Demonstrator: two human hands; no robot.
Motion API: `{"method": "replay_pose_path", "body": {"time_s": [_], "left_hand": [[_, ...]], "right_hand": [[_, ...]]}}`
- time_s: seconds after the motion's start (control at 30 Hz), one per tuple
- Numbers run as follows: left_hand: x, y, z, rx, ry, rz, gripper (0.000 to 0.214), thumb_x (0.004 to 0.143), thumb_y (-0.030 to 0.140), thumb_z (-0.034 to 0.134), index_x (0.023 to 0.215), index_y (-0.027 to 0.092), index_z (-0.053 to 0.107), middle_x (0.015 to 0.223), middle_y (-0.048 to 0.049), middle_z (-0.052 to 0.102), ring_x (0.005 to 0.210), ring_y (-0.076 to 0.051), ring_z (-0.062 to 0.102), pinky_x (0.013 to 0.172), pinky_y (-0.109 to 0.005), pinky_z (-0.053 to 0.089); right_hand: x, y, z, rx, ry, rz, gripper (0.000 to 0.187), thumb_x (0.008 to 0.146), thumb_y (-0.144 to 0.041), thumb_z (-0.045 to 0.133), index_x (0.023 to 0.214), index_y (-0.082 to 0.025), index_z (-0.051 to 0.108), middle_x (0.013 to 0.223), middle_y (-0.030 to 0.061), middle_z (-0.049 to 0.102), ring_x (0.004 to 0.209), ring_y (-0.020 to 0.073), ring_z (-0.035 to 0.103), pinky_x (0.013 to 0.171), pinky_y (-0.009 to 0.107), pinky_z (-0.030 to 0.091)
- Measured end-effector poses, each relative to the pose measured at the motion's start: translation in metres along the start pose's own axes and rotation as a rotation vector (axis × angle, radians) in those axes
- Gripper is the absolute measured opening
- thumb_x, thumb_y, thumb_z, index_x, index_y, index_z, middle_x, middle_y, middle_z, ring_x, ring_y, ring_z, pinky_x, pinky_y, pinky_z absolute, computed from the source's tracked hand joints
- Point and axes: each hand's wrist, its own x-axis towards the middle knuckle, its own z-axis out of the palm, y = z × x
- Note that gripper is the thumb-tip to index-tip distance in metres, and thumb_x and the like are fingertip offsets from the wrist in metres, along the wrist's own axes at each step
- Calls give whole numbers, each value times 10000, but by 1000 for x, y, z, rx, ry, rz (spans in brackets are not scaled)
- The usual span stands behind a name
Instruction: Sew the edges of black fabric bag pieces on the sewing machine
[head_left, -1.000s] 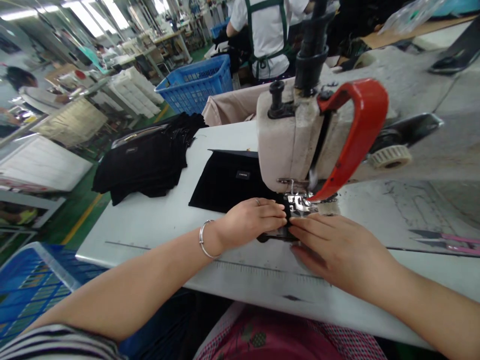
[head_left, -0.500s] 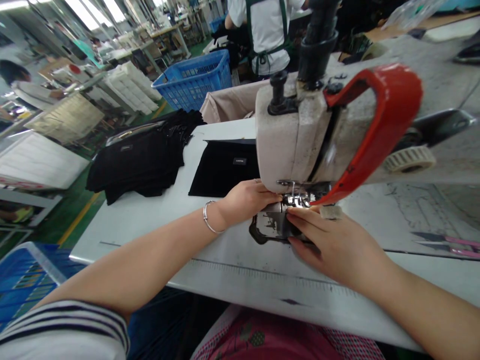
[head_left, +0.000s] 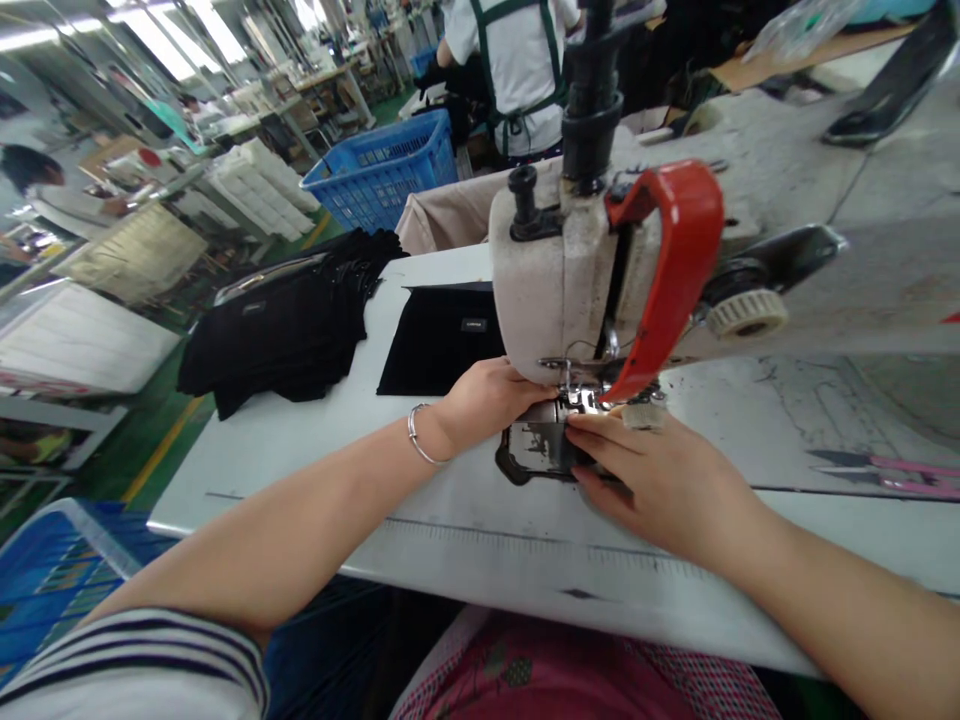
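A beige sewing machine head (head_left: 555,280) with a red guard (head_left: 671,260) stands over a white table (head_left: 300,440). My left hand (head_left: 487,398) lies on the edge of a flat black fabric piece (head_left: 439,340). Its stretched fingers reach under the machine head, and the tips are hidden there. My right hand (head_left: 660,480) rests flat on the table. Its fingers are stretched out and touch the presser foot (head_left: 581,405) at the worn metal needle plate (head_left: 534,448). Neither hand grips anything that I can see.
A pile of black fabric pieces (head_left: 285,320) lies at the table's left. Pink-handled snips (head_left: 885,468) lie at the right. Behind are a beige cloth bin (head_left: 450,215), a blue basket (head_left: 382,175) and a person in a green apron (head_left: 517,60). A blue crate (head_left: 52,570) sits low left.
Both hands have slid forward under the machine head. The black piece has moved back and left, and the needle plate now shows. The view has shifted slightly.
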Motion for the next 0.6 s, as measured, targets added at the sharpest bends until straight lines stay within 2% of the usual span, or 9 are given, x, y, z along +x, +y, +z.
{"method": "replay_pose_path", "body": {"time_s": [0.27, 0.4, 0.6], "left_hand": [[4, 30, -27, 65, -22, -37, 168, 925, 145, 549, 1056, 164, 652, 993, -44, 704, 896, -190, 659, 789, -312, 534], [6, 37, -31, 55, -56, -63, 138, 923, 138, 545, 1020, 146, 643, 954, -43, 697, 895, -199, 652, 807, -335, 525], [6, 38, -31, 38, -115, -63, 149, 914, 124, 537, 1032, 130, 628, 985, -59, 691, 930, -201, 643, 838, -332, 505]], "right_hand": [[0, 0, -2, 38, 29, 2, 322, 919, -281, 533, 1170, -110, 642, 1151, 114, 675, 1064, 282, 594, 881, 460, 506], [0, -2, -3, 21, 12, -3, 323, 915, -274, 535, 1168, -108, 646, 1166, 121, 665, 1028, 282, 600, 876, 459, 502], [-1, -4, -8, 62, 20, -19, 267, 922, -234, 518, 1114, -124, 668, 1161, 99, 662, 1035, 256, 585, 904, 431, 483]]}}
